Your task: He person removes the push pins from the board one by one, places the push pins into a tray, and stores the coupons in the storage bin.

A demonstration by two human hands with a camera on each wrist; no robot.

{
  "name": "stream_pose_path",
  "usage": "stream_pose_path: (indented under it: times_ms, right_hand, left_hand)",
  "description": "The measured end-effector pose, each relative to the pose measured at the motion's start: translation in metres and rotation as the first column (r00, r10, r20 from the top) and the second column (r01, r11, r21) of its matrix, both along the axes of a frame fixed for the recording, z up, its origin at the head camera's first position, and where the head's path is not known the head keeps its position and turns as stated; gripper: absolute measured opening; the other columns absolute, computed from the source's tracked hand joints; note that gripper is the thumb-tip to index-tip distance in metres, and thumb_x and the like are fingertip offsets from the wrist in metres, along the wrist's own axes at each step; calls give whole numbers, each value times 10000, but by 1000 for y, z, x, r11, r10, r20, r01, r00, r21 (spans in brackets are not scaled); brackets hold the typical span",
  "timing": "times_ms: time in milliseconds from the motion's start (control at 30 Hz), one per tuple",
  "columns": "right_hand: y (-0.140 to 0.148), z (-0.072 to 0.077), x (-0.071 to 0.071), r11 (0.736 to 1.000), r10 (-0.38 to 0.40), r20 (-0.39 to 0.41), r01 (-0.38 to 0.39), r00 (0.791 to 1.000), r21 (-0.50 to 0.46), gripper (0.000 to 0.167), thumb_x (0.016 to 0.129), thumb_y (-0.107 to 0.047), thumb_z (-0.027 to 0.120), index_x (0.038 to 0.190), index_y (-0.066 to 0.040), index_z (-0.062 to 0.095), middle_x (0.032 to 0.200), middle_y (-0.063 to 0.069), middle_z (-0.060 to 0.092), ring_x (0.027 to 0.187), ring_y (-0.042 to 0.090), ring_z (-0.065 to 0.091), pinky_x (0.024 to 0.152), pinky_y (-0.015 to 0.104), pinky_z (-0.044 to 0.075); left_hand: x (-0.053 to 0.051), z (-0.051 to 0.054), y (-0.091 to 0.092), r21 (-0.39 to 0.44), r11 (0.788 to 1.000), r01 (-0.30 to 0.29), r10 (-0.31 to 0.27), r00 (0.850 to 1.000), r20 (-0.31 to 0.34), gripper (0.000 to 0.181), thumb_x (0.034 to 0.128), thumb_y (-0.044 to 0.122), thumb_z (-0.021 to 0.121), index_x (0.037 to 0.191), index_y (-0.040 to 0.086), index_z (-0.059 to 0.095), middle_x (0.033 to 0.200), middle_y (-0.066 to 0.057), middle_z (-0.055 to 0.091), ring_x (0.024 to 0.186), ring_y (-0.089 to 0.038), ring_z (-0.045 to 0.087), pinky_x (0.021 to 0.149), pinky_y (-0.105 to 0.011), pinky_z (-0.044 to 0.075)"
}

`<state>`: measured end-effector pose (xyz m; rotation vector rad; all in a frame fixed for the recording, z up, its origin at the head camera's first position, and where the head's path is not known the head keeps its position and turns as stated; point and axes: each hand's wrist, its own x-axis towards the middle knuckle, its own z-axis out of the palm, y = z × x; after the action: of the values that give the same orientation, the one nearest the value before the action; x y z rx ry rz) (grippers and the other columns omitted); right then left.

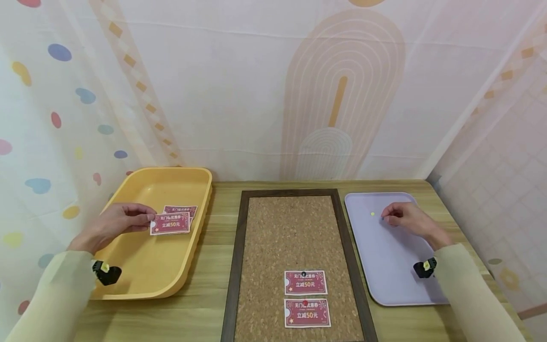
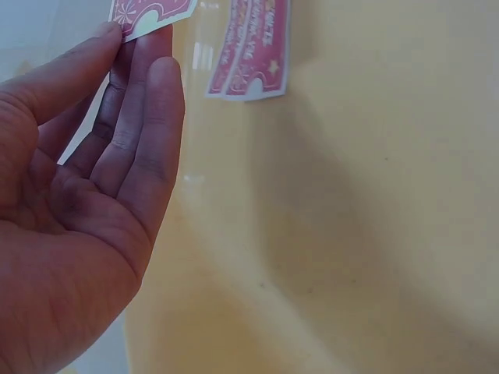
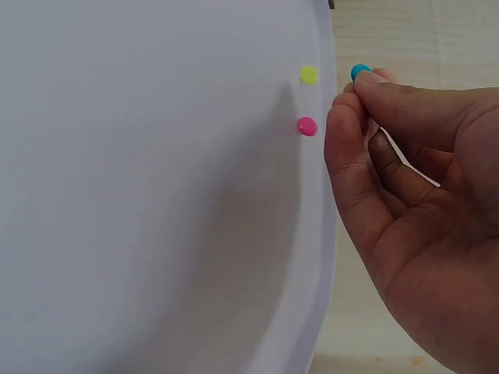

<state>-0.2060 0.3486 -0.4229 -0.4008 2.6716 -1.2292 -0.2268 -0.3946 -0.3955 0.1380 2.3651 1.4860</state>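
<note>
My left hand (image 1: 121, 222) pinches the edge of a red printed coupon (image 1: 171, 223) above the yellow tray (image 1: 128, 266). Behind that coupon, more coupons (image 2: 261, 51) lie overlapping in the tray; the left wrist view shows them partly cut off. Over the lilac tray (image 1: 393, 270), my right hand (image 1: 408, 221) holds a blue thumbtack (image 3: 360, 72) between thumb and fingers. A yellow thumbtack (image 3: 309, 75) and a pink thumbtack (image 3: 307, 126) lie on this tray near its edge in the right wrist view.
Between the trays lies a cork board (image 1: 295, 237) in a dark wooden frame. Two coupons are on its lower part: an upper coupon (image 1: 305, 284) with a dark tack and a lower coupon (image 1: 307, 314) with a red tack. A patterned curtain (image 1: 239, 95) stands behind the wooden table (image 1: 205, 285).
</note>
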Motion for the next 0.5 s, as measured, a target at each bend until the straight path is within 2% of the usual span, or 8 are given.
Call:
stream_pose_path:
  times_ms: [167,333,500]
  right_hand:
    - [-3,-3,-2,1000,16,-11,-15,1000,11,60,951,87,634,1000,113,654,881,93,643,747,64,527,656,227,477]
    - [-4,-7,-4,1000,22,-20,-21,1000,22,49,946,91,637,986,107,659,874,82,642,755,56,535,661,215,486]
    - [-6,-10,-5,999,11,8,-11,1000,41,46,946,76,651,985,93,667,890,73,650,793,86,550,687,208,498]
  left_hand:
    - [-4,-9,-1,31,1000,0,-1,1000,19,275,1040,54,612,1221,-152,632,1028,25,748,922,-120,730,851,-339,599]
    - [-6,-17,-2,21,1000,0,-1,999,48,328,1039,41,606,1259,-202,587,1052,-17,747,918,-121,728,847,-330,599]
    - [-6,-22,-4,19,1000,11,-12,997,82,329,1042,64,612,1254,-187,604,1057,-41,747,911,-130,725,843,-322,600]
